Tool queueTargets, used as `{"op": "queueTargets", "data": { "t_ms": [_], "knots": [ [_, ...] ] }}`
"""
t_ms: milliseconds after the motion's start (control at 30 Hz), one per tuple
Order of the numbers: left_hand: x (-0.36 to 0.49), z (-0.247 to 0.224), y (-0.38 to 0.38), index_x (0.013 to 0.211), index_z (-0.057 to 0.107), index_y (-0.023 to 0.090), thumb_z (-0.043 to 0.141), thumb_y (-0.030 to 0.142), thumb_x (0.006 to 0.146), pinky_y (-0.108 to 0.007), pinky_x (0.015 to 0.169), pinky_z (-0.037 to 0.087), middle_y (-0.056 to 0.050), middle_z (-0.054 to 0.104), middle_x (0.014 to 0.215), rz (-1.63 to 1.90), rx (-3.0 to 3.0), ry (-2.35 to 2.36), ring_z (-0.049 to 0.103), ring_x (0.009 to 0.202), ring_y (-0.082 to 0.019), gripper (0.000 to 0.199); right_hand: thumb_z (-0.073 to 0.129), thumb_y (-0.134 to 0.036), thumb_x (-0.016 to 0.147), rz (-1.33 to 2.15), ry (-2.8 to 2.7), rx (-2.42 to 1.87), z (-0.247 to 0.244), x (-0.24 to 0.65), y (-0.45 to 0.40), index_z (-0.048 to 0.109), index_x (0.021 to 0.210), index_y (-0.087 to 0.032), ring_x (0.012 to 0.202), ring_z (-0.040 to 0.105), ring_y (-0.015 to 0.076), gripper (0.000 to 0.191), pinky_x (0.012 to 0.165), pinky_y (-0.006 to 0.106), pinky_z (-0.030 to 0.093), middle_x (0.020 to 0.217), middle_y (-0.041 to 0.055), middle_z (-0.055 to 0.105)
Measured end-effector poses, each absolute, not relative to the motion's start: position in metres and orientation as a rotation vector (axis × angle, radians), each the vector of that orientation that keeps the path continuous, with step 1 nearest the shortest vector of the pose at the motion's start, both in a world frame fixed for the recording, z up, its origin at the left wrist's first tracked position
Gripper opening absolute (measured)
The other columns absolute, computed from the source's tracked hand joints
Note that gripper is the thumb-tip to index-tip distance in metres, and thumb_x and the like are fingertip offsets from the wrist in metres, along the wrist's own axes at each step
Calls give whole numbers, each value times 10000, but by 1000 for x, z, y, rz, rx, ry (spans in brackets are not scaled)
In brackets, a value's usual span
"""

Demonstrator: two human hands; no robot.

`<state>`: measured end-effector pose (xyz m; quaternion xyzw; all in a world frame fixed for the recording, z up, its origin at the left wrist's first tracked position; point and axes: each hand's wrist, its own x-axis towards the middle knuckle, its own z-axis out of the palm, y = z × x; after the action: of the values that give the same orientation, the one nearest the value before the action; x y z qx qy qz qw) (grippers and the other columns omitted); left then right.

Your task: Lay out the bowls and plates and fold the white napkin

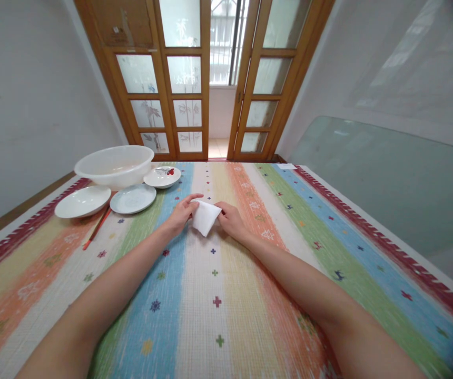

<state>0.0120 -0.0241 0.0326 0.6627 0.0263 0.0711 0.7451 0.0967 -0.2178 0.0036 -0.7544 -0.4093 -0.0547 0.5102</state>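
Frame centre: thin white sheet (206, 217), paper or cloth, over the striped multicoloured tabletop (203, 321) | left hand (183, 215) and right hand (231, 220): fingers pinching opposite edges | light, even tension should keep it flat

"How are the person's limbs set?"

"The left forearm (126, 271) and the right forearm (289, 263) are both bare. They stretch forward from the lower left and lower right, slanting in toward each other."

"And the hands?"

"Near each other, but apart. The left hand (181, 216) has its thumb bent inward and a finger reaching out beyond it. The right hand (233, 220) is more tightly curled, its fingertips toward the left one."
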Motion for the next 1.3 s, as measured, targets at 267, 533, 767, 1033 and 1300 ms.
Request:
{"op": "queueTargets", "data": {
  "t_ms": [267,533,767,1033,1300],
  "knots": [
    [12,31,-28,1162,692,196,691,393,867,-266,675,423,-28,668,884,389,1782,-22,547,730,-146,355,566,-362,847,339,-766,-1483,-2,99,-208,661,796,-201,689,534,149,194,673,279,415,748,0,625],
    [13,30,-24,940,653,202,675,353,872,-289,818,448,-57,616,1065,594,1979,-118,565,1020,-197,168,701,-427,756,517,-528,-1309,8,90,-207,643,798,-203,615,473,123,235,567,241,373,697,-11,589],
    [16,23,-28,850,525,201,664,370,852,-245,612,357,28,520,778,496,1817,37,459,682,-126,219,615,-574,816,458,-439,-1331,12,96,-209,638,962,-220,659,566,152,384,578,253,424,770,6,639],
    [12,17,-38,960,571,202,702,432,836,-233,602,403,21,578,793,381,1750,69,521,685,-133,292,729,-520,765,327,-583,-1439,1,89,-201,587,826,-215,630,484,128,341,554,245,358,710,-36,543],
    [15,-1,-46,974,680,157,580,446,936,-266,639,423,-37,651,842,391,1825,19,536,722,-158,308,774,-568,733,391,-362,-1257,8,87,-203,589,903,-219,635,516,133,430,579,250,413,756,-29,593]
  ]
}}
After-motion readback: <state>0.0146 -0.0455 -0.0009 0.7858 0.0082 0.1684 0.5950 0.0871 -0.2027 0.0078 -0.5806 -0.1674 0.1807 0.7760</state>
